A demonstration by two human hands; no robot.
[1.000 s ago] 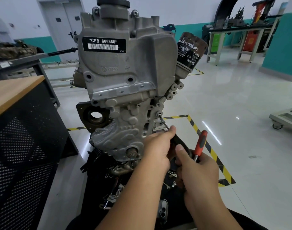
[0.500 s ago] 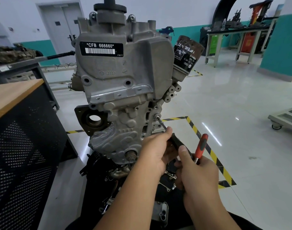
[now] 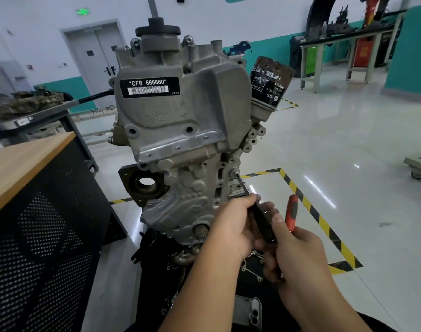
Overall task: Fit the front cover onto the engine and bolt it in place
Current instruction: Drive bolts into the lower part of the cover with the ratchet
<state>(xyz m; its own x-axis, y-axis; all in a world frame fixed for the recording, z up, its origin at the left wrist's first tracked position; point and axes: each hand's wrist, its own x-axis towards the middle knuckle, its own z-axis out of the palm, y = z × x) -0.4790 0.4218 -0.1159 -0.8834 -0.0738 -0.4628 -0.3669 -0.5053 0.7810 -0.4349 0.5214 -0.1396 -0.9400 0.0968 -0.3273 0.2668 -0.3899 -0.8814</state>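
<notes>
Presently: front cover [image 3: 180, 130] seated on engine [image 3: 195, 56], upright at centre. Bolt [image 3: 234, 173] on its right edge — at eleven o'clock from the left hand [image 3: 235, 226], the nearer one. Driver [image 3: 257, 212] shaft runs along that line; left fingers [image 3: 246, 202] curled round the handle. Right hand [image 3: 298, 250] grips the handle's rear plus a red-handled tool [image 3: 291, 210] — tip hidden.

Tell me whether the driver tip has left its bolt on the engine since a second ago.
No. The driver tip sits on the same bolt at the front cover's right edge; only the camera shifted.
</notes>
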